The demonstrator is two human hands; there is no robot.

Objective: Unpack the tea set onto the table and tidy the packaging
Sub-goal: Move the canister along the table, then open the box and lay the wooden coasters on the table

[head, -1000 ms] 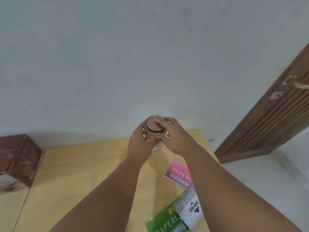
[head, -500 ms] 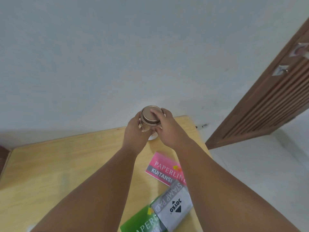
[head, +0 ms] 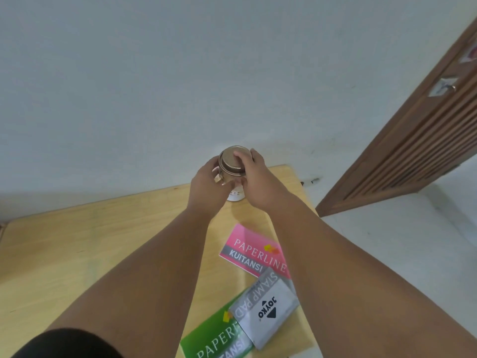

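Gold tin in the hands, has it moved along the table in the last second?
No. The gold tin stays just above the white container near the far right corner of the table; only the camera view has shifted.

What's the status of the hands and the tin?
Left hand and right hand both gripping the tin, raised over the table. White cup right beneath it.

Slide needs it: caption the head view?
Both hands, left hand and right hand, grip a brown cup above the wooden table.
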